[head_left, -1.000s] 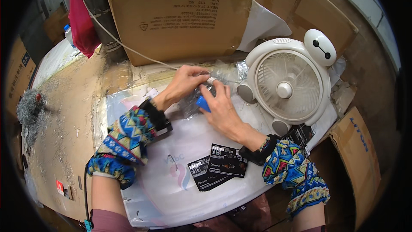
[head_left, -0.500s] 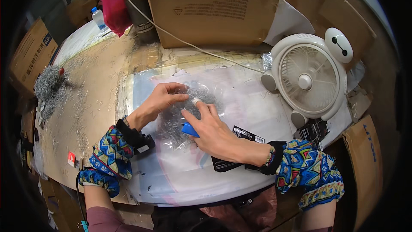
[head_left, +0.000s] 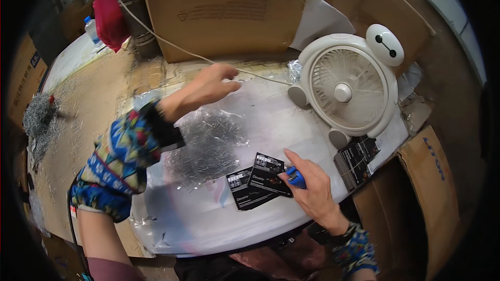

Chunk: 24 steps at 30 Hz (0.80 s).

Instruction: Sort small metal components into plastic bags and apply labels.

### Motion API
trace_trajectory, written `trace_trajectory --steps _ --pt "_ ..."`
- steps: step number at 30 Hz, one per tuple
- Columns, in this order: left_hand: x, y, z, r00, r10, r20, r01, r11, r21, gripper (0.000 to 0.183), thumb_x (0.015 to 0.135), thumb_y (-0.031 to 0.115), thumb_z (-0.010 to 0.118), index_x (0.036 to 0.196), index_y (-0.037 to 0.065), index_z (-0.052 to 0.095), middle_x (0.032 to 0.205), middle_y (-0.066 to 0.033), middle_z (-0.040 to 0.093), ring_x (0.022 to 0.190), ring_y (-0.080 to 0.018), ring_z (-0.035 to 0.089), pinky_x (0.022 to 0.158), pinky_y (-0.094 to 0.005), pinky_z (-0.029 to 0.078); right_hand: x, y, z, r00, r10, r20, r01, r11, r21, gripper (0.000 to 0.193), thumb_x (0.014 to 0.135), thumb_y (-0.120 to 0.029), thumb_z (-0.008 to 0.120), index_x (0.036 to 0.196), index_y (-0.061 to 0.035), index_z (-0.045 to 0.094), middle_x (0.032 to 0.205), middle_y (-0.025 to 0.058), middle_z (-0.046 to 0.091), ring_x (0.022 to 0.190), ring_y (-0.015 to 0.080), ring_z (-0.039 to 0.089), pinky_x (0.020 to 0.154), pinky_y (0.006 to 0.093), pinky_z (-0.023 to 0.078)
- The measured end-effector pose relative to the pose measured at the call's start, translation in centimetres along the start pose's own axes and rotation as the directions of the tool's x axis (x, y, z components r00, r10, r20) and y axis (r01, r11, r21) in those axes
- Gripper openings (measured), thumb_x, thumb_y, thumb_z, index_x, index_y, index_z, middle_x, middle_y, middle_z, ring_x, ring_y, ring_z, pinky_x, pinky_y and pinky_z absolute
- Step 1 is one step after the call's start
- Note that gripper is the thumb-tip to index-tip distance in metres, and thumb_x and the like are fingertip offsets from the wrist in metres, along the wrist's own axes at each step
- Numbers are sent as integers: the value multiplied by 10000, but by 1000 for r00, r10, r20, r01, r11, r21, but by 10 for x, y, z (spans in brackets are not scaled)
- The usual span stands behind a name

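Observation:
A clear plastic bag [head_left: 205, 148] full of thin silvery metal pins or wires lies in the middle of the white-covered table. Past its far edge hovers my left hand [head_left: 208, 84], its fingers loosely bent, with a gap between thumb and forefinger and nothing visible in it. Two black printed cards [head_left: 247, 192] lie overlapping at the bag's right. My right hand [head_left: 315, 190] is beside them, closed round a small blue plastic tool [head_left: 296, 178]. Its fingertips are close to the cards' right edge; whether they touch is hard to tell.
A white fan [head_left: 344, 91] stands at the right, with a stack of black cards [head_left: 358, 161] in front. A cardboard box [head_left: 224, 18] lines the back, and a cable [head_left: 198, 57] crosses before it. A tangled heap of metal pins [head_left: 39, 117] is far left.
My left hand has lifted off the bag and moved away from me. My right hand has gone from the bag to the cards, still holding the blue tool. The view has turned right.

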<state>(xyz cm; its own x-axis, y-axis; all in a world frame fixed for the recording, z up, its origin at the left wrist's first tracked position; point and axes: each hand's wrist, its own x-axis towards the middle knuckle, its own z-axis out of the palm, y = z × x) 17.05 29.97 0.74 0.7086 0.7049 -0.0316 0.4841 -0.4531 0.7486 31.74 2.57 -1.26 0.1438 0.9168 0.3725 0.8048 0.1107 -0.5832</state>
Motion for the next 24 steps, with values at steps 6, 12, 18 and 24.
trace_trajectory --steps 6,12,18,24 --pt "103 28 70 987 -148 71 160 960 -230 548 789 252 687 1182 -100 538 1153 -209 584 1047 -277 570 869 -328 466 -42 24 22 962 -76 -263 49 993 -108 484 685 -46 755 1138 -18 587 811 122 603 679 292 561 608 382 422" --pt "165 27 103 960 -275 -46 262 947 -183 674 701 357 757 1164 -85 546 1102 -224 599 1050 -287 576 869 -354 467 -47 27 20 950 14 -313 -8 1000 21 461 682 46 738 1107 21 561 759 134 561 624 234 584 561 317 479" --pt "213 24 137 980 -199 -3 197 971 -133 574 749 393 701 1103 -49 609 1091 -190 622 1015 -275 586 834 -360 459 -47 35 15 952 35 -304 -28 999 29 491 675 37 754 1123 11 553 773 139 574 633 242 590 560 324 484" --pt "199 18 131 971 -230 -57 207 940 -271 325 703 273 741 893 13 700 896 -144 681 868 -229 639 755 -342 464 -45 31 19 959 10 -282 9 998 67 496 666 34 760 1118 5 556 765 141 582 641 256 587 566 333 480"
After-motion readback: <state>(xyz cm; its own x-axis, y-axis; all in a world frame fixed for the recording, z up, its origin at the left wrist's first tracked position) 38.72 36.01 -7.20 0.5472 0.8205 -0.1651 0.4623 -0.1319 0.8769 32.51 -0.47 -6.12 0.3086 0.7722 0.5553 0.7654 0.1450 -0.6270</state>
